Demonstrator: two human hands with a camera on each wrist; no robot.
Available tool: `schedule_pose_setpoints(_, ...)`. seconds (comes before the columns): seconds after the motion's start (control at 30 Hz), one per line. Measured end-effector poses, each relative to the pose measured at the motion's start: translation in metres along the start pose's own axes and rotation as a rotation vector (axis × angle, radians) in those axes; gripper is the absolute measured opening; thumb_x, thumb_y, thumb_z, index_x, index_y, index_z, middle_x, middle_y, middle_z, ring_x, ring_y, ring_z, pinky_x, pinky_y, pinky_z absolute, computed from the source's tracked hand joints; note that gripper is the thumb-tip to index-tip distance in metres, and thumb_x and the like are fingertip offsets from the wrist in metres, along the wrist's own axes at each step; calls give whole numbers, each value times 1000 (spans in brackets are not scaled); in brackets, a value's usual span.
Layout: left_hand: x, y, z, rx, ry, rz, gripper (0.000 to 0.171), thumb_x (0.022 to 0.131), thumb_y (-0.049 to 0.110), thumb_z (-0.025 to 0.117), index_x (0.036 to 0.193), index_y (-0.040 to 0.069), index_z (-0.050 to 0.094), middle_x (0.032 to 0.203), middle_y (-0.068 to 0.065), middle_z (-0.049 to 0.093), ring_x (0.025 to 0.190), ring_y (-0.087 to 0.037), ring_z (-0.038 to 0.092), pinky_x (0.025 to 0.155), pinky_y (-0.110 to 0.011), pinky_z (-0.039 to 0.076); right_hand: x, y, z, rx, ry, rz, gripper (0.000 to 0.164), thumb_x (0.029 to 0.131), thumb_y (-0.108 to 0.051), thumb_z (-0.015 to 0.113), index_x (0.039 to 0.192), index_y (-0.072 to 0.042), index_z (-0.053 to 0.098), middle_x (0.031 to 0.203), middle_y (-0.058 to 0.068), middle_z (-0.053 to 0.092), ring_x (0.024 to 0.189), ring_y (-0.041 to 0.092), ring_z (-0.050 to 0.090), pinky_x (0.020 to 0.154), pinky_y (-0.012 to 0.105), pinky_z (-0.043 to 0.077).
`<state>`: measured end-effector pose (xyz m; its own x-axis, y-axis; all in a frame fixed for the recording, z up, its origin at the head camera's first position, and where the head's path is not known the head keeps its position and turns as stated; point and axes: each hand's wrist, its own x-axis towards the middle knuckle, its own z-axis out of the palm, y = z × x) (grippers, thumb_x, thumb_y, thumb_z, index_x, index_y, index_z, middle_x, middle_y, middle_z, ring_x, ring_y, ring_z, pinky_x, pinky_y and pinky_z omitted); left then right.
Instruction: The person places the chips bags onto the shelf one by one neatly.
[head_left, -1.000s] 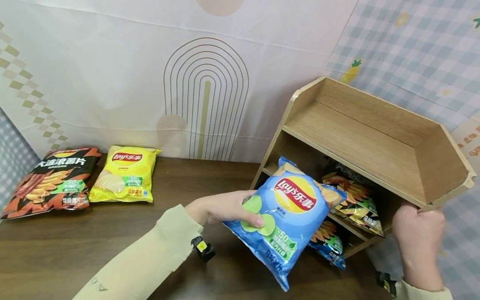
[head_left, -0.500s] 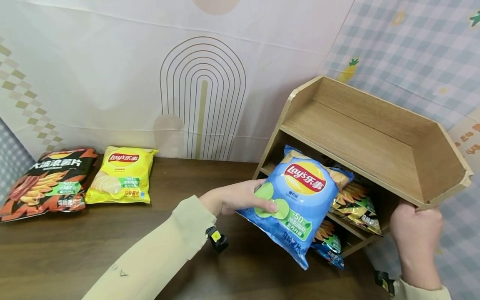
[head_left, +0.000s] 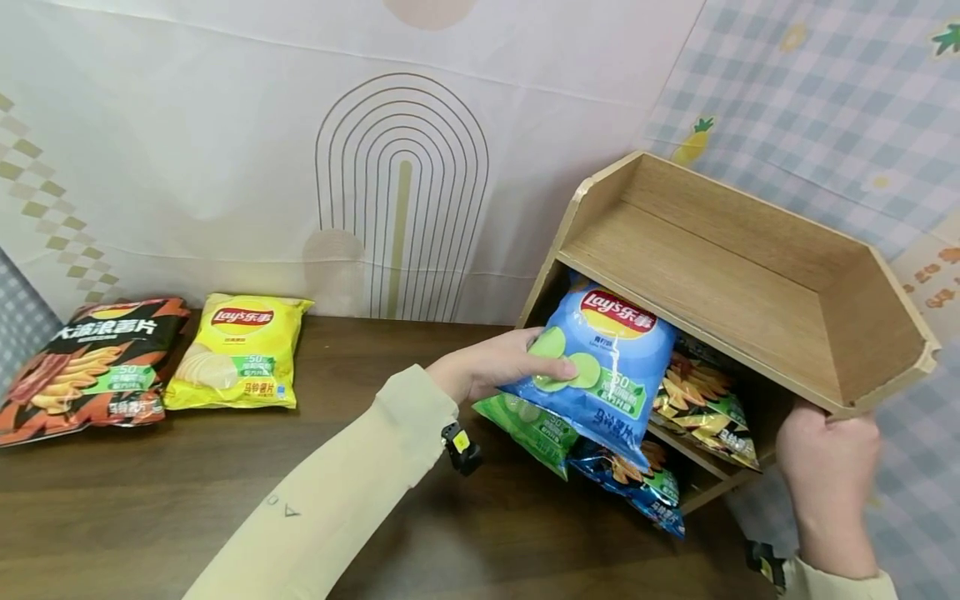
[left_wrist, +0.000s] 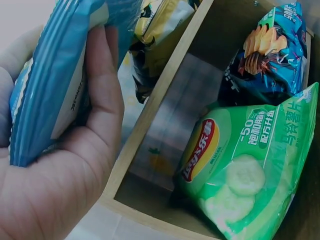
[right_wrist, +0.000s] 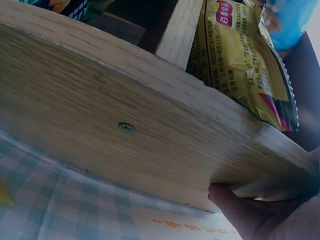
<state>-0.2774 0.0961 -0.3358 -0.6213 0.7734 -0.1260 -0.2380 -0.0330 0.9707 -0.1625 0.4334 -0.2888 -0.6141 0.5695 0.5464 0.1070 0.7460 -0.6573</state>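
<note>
In the head view my left hand (head_left: 498, 362) grips the left edge of a blue Lay's chip bag (head_left: 626, 358), thumb on its front. The bag's top reaches into the upper compartment of a wooden shelf (head_left: 720, 275); its bottom sticks out. The left wrist view shows my fingers curled round the blue bag (left_wrist: 47, 95). My right hand (head_left: 828, 475) holds the shelf near its front right corner, under the top board. A black-and-gold chip bag (head_left: 708, 404) leans in the upper compartment. Below lie a green chip bag (head_left: 528, 429) and a dark blue chip bag (head_left: 637, 483).
A yellow Lay's bag (head_left: 240, 354) and a black-and-orange chip bag (head_left: 97, 367) lie on the left of the brown table (head_left: 360, 508). Patterned cloth (head_left: 405, 125) hangs behind. A divider board (left_wrist: 150, 110) separates the two shelf compartments.
My left hand has moved right and up with the blue chip bag, whose top now goes under the shelf's top board. The green bag has come into view. My right hand keeps its hold.
</note>
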Motion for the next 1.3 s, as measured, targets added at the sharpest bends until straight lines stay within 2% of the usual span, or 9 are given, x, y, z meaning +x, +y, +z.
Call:
schedule_pose_setpoints(0.23, 7, -8, -4, -51, 121, -80, 60, 83, 40, 77, 126, 6, 52, 106, -16, 69, 91, -27, 68, 83, -43, 53, -1, 1, 0, -16, -7, 0, 36, 90, -13, 37, 108, 6, 61, 107, 33, 60, 86, 44, 50, 66, 56, 33)
schedule_pose_setpoints(0.33, 9, -13, -7, -88, 122, -108, 61, 83, 40, 76, 127, 5, 50, 106, -17, 68, 89, -27, 68, 84, -45, 53, 0, 2, 0, -21, -6, 7, 36, 89, -10, 36, 109, 6, 61, 106, 33, 60, 83, 43, 48, 63, 53, 33)
schedule_pose_setpoints(0.43, 9, -18, -11, -131, 96, -109, 60, 85, 38, 74, 129, 6, 48, 109, -17, 67, 93, -28, 67, 91, -51, 49, 0, 2, -1, -29, -5, 15, 37, 88, -9, 36, 109, 6, 61, 105, 34, 60, 82, 42, 47, 61, 52, 32)
schedule_pose_setpoints(0.6, 3, -27, -20, -250, 15, -53, 51, 93, 31, 66, 132, 2, 48, 119, -19, 60, 104, -29, 62, 101, -55, 39, 0, 1, -1, -26, -7, 8, 37, 88, -11, 36, 110, 6, 60, 106, 34, 59, 82, 44, 48, 61, 54, 32)
schedule_pose_setpoints(0.73, -8, -37, -24, -444, -36, 26, 50, 98, 25, 57, 138, 2, 40, 126, -20, 50, 113, -32, 57, 104, -55, 34, 0, 0, 1, -19, -5, 10, 37, 90, -13, 36, 111, 6, 60, 108, 33, 59, 86, 44, 49, 63, 54, 33)
schedule_pose_setpoints(0.87, -18, -46, -19, -620, -72, 92, 53, 98, 25, 53, 144, 6, 34, 130, -18, 45, 120, -34, 52, 107, -53, 31, 0, 1, 0, -10, -2, 19, 36, 89, -11, 36, 111, 7, 59, 109, 33, 59, 88, 45, 49, 66, 55, 33)
schedule_pose_setpoints(1.03, -23, -53, -2, -727, -31, 145, 57, 96, 28, 58, 146, 13, 36, 137, -15, 41, 126, -34, 46, 107, -49, 33, 0, 1, -1, 0, -1, 15, 37, 89, -12, 35, 112, 7, 57, 110, 36, 57, 90, 48, 49, 71, 62, 32)
schedule_pose_setpoints(1.17, -23, -53, 11, -790, 19, 164, 58, 95, 29, 62, 146, 17, 37, 141, -13, 39, 127, -35, 45, 102, -48, 40, 1, 1, -1, 2, 0, 18, 37, 90, -13, 36, 113, 7, 57, 112, 34, 58, 92, 46, 49, 72, 61, 32)
schedule_pose_setpoints(1.3, -23, -53, 18, -839, 75, 183, 57, 95, 26, 63, 145, 17, 38, 139, -11, 40, 126, -36, 46, 103, -49, 39, 0, 1, -1, -7, -11, 24, 38, 90, -13, 36, 114, 7, 57, 112, 34, 58, 91, 46, 50, 70, 61, 33)
